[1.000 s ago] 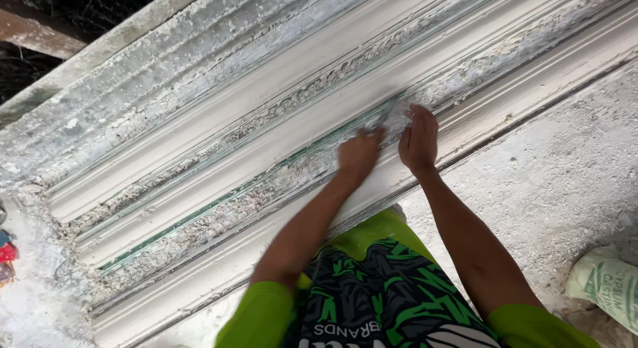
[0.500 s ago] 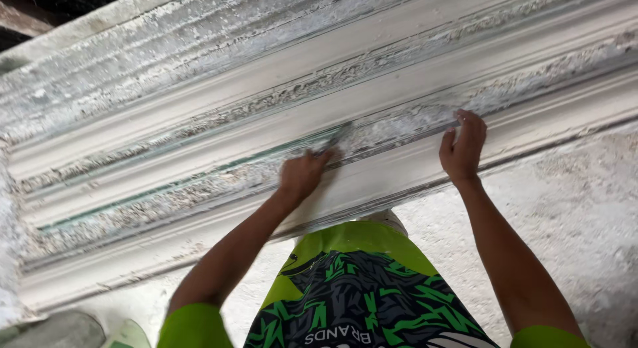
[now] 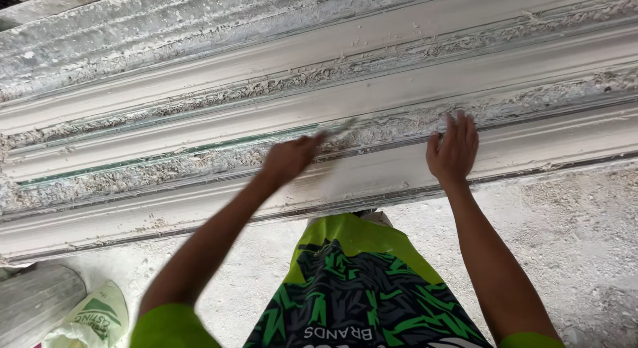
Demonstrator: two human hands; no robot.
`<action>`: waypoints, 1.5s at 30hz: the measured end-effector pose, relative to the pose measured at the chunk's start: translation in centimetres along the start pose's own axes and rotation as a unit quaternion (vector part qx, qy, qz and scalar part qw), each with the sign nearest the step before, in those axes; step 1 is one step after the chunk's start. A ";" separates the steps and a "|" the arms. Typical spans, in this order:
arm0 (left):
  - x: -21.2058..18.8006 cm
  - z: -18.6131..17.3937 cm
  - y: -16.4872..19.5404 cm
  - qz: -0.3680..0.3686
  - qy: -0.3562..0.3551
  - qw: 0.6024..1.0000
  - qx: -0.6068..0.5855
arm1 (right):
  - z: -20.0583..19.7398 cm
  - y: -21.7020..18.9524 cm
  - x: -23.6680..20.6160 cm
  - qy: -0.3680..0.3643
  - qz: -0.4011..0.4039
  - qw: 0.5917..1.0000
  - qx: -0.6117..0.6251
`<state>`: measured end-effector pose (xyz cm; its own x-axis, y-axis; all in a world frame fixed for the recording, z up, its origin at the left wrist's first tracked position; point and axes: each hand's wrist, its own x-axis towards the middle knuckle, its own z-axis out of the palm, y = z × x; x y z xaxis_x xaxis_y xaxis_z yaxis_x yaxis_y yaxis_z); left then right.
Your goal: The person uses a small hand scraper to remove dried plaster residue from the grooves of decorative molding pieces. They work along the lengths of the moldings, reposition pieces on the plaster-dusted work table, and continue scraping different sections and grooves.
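Observation:
A long white plaster cornice moulding [image 3: 199,132] lies across the view, its ridges crusted with rough plaster. My left hand [image 3: 289,158] is closed around a small flat scraping tool [image 3: 339,130] whose blade rests in a groove of the moulding; the hand and blade are blurred. My right hand [image 3: 454,148] lies flat with fingers spread on the moulding's lower ridge, holding nothing. A narrow greenish strip [image 3: 166,156] shows along one groove to the left of the tool.
The ground [image 3: 571,235] below the moulding is dusty white and gritty. A white and green sack [image 3: 90,318] lies at the lower left beside a grey ridged slab [image 3: 33,298]. My green and black shirt [image 3: 362,288] fills the lower middle.
My hands have spread apart since a second ago. The right hand slid right along the lower ridge, the left hand and tool stayed in the groove, and the view shifted right.

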<state>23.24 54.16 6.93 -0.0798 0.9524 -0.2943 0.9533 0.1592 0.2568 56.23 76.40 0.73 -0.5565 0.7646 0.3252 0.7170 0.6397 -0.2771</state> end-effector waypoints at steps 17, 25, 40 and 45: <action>-1.3 -9.6 -10.6 0.100 -0.118 0.985 0.078 | 2.3 0.8 0.4 -0.057 0.113 0.992 -0.015; 10.8 -2.7 -1.6 0.185 -0.083 0.968 0.148 | 0.9 0.3 0.6 -0.051 0.117 0.992 -0.001; 18.2 -3.6 9.7 0.187 -0.017 0.982 0.017 | 1.2 1.0 0.6 -0.057 0.130 0.990 -0.026; 14.9 -2.6 4.0 0.201 -0.024 0.979 0.037 | 0.8 0.8 0.6 -0.041 0.123 0.991 -0.032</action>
<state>25.07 69.68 5.96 0.3185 0.9204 -0.2268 0.9235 -0.2473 0.2933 56.15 77.41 0.00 -0.3912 0.9025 0.1803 0.8593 0.4283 -0.2796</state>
